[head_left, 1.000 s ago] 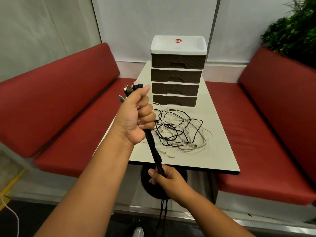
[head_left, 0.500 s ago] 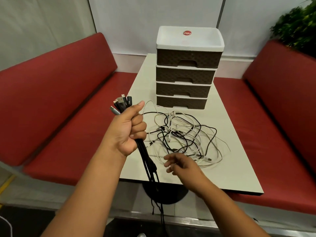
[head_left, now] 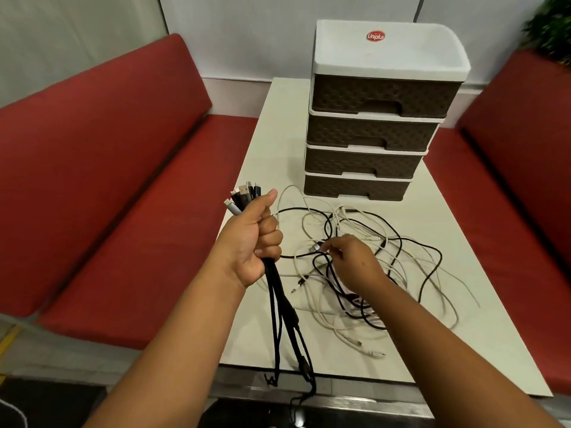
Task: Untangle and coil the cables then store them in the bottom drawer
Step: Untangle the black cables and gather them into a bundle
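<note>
My left hand (head_left: 253, 242) grips a bundle of black cables (head_left: 287, 316); their plugs stick up above my fist and the rest hangs down past the table's front edge. My right hand (head_left: 352, 262) reaches into a tangle of black and white cables (head_left: 401, 261) on the white table (head_left: 278, 143), its fingertips pinching a cable end at the left of the pile. Behind the tangle stands a drawer unit (head_left: 377, 118) with several brown drawers, all closed. The bottom drawer (head_left: 355, 188) sits just beyond the pile.
Red cushioned benches (head_left: 108, 180) flank the table on both sides. A green plant (head_left: 553, 23) shows at the top right. The table's front edge lies near my forearms.
My right hand let go of the hanging black bundle, moved up and forward, and now pinches a cable end in the tangle. The camera has moved closer to the table.
</note>
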